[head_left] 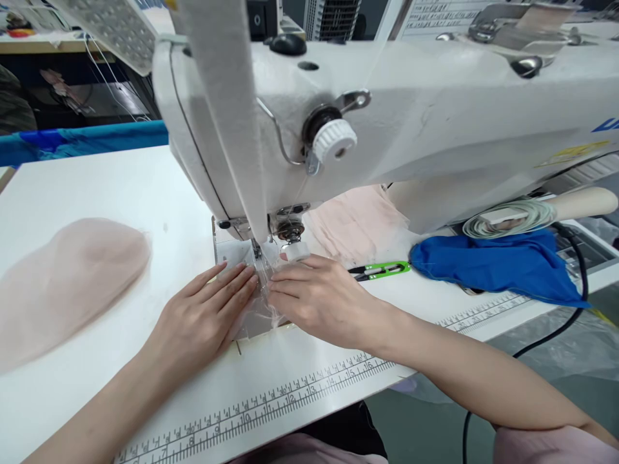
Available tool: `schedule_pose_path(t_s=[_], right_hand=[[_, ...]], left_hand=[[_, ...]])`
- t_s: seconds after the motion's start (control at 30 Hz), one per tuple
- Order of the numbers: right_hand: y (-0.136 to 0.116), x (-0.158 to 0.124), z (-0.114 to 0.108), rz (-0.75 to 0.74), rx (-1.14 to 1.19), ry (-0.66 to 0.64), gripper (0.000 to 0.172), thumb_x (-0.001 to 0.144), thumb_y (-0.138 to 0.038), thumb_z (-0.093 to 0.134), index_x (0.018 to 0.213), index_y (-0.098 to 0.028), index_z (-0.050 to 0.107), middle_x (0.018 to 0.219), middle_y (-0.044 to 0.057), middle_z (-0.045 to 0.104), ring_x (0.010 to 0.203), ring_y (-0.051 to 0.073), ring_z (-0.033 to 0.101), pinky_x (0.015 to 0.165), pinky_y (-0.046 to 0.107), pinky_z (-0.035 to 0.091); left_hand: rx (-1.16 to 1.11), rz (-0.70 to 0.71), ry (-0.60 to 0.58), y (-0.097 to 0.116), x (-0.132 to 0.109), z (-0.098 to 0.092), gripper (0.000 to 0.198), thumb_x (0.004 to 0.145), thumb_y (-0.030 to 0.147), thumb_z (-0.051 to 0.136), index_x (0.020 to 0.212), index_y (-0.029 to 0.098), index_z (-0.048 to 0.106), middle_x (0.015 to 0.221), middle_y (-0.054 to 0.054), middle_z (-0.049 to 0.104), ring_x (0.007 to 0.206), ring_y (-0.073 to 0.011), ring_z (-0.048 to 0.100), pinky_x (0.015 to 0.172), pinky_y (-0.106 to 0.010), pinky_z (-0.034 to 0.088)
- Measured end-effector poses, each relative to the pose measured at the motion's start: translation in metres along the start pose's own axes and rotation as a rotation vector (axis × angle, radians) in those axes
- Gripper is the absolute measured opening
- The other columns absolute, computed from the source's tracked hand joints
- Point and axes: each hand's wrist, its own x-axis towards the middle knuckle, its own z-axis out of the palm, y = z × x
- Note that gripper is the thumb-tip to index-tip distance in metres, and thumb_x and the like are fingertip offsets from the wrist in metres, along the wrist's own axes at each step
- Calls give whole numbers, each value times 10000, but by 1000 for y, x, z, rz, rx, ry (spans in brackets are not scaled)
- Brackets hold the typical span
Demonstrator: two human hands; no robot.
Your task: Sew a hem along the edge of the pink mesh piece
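A white sewing machine [435, 109] stands in front of me, its presser foot [256, 249] just beyond my fingertips. My left hand [200, 319] lies flat with fingers stretched out, pressing the left side of a thin, see-through fabric [265, 306]. On the other side of the foot, my right hand [316, 293] has its fingers drawn together on the same fabric. The fabric is mostly covered by both hands, so its full shape cannot be made out. Green thread snips [387, 269] lie just beyond my right hand.
A pale pink sheer piece [77, 283] lies at left on the white table. More pink fabric [358, 222] sits under the machine arm. At right are a blue cloth [498, 264] and a coiled pale band [510, 219]. A printed ruler [271, 406] follows the front edge.
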Motion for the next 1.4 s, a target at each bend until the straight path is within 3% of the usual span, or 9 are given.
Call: schedule_pose_path(t_s=[0.4, 0.67, 1.0, 1.17, 1.4], right_hand=[[0, 0, 1, 28, -9, -48, 269, 902, -44, 517, 723, -151, 687, 786, 28, 748, 816, 151, 683, 1016, 336, 454], [4, 1, 5, 34, -22, -14, 249, 885, -23, 514, 769, -130, 707, 857, 46, 762, 837, 158, 699, 1020, 345, 469], [4, 1, 7, 5, -102, 17, 305, 884, 17, 449, 862, -104, 727, 901, 60, 770, 857, 160, 703, 1048, 351, 460], [3, 1, 9, -4, -132, 25, 297, 893, 14, 451, 871, -104, 723, 916, 68, 770, 867, 164, 707, 1056, 364, 454], [6, 1, 14, 7, -151, 75, 265, 899, -1, 471, 936, -83, 721, 945, 75, 767, 907, 165, 703, 1061, 363, 447]], left_hand=[[-70, -74, -2, -2, -1, 2, 374, 945, 152, 465, 1300, 105, 575, 1249, -105, 667, 1176, -252, 621, 1068, -418, 456], [-95, -124, -16, -5, 1, 7, 405, 967, 182, 428, 1362, 161, 516, 1286, -100, 639, 1201, -249, 606, 1077, -473, 457], [-63, -45, -3, 1, -3, 0, 361, 933, 140, 507, 1288, 105, 566, 1237, -109, 671, 1155, -240, 638, 1098, -476, 441], [-111, -89, -11, -3, -1, 1, 399, 950, 143, 465, 1344, 175, 526, 1232, -82, 675, 1142, -231, 645, 1122, -527, 404], [-113, -108, -5, -12, 1, 7, 406, 946, 138, 471, 1350, 151, 516, 1225, -104, 677, 1153, -244, 638, 1183, -589, 272]])
